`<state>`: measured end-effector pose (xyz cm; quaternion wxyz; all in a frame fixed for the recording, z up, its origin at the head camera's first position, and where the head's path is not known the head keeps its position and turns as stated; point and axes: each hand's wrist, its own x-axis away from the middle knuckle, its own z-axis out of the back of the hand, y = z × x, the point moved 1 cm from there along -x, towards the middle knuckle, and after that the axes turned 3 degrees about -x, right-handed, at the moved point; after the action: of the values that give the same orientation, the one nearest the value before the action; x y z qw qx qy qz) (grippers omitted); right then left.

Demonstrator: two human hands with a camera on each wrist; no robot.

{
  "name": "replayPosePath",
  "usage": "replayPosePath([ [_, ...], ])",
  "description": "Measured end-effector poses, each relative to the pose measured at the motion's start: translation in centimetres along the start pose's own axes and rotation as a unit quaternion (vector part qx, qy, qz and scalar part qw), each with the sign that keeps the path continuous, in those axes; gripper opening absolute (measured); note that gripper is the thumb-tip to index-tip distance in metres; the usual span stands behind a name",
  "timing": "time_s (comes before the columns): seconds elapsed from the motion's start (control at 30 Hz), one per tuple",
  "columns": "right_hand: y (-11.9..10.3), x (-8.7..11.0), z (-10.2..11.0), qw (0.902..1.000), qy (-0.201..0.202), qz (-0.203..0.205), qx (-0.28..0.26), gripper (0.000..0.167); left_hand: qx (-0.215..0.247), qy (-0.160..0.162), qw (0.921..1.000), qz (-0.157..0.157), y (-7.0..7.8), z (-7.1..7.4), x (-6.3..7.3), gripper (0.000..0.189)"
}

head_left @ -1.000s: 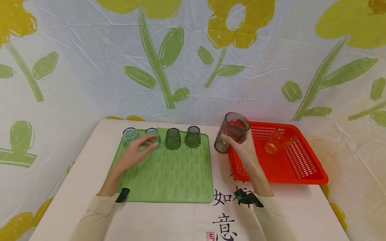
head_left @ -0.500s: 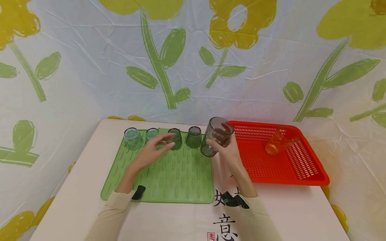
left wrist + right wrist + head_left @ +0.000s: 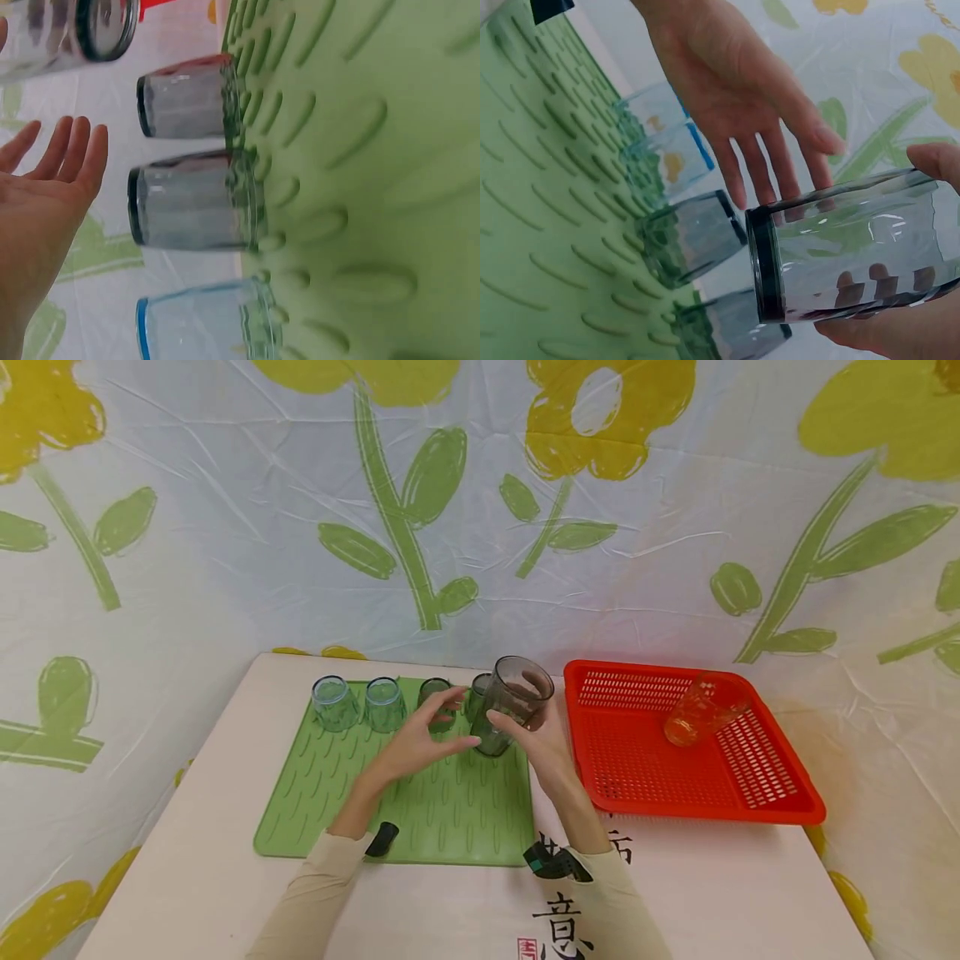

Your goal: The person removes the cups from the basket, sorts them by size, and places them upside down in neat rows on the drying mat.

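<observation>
My right hand [image 3: 542,739] grips a tall smoky-grey drinking glass [image 3: 510,697], tilted and held above the right part of the green ridged mat [image 3: 450,810]. In the right wrist view its thick dark base end [image 3: 765,262] points toward my left hand [image 3: 735,90]. That left hand [image 3: 423,739] holds nothing; its fingers are spread and lightly bent close to the glass. Behind the hands, two grey tumblers [image 3: 195,199] stand upside down along the mat's back edge, partly covered in the head view. Two pale blue tumblers [image 3: 335,703] continue that row to the left.
A red perforated basket [image 3: 637,777] stands right of the mat, with a clear glass [image 3: 697,714] leaning inside it. Black characters [image 3: 561,927] mark the white tablecloth in front. A flower-print cloth [image 3: 247,527] hangs right behind the table.
My right hand has carried the grey glass left from the basket's edge to over the mat. The left hand has moved right, from the blue tumblers toward the glass.
</observation>
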<state>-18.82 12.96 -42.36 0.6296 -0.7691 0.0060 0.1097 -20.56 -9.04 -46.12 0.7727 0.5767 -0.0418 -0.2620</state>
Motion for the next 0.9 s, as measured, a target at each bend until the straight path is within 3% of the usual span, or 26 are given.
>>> replayPosePath([
  [0.2, 0.3, 0.1, -0.9, 0.9999, -0.006, -0.008, -0.011, 0.075, 0.009, -0.013, 0.9997, 0.021, 0.1, -1.3, -0.4, 0.099],
  [0.4, 0.7, 0.1, -1.4, 0.9997, -0.008, -0.009, -0.023, 0.075, -0.009, -0.014, 0.9995, 0.025, 0.1, -2.2, -0.5, 0.104],
  [0.7, 0.8, 0.4, -0.7, 0.9993, 0.007, -0.031, -0.019, 0.072, -0.01, -0.001, 0.9996, 0.025, 0.3, -2.5, -0.1, 0.09],
  [0.9, 1.0, 0.4, 0.0, 0.9993, 0.003, -0.008, -0.036, 0.078, 0.012, 0.01, 0.9988, 0.046, 0.6, -2.1, 0.8, 0.081],
])
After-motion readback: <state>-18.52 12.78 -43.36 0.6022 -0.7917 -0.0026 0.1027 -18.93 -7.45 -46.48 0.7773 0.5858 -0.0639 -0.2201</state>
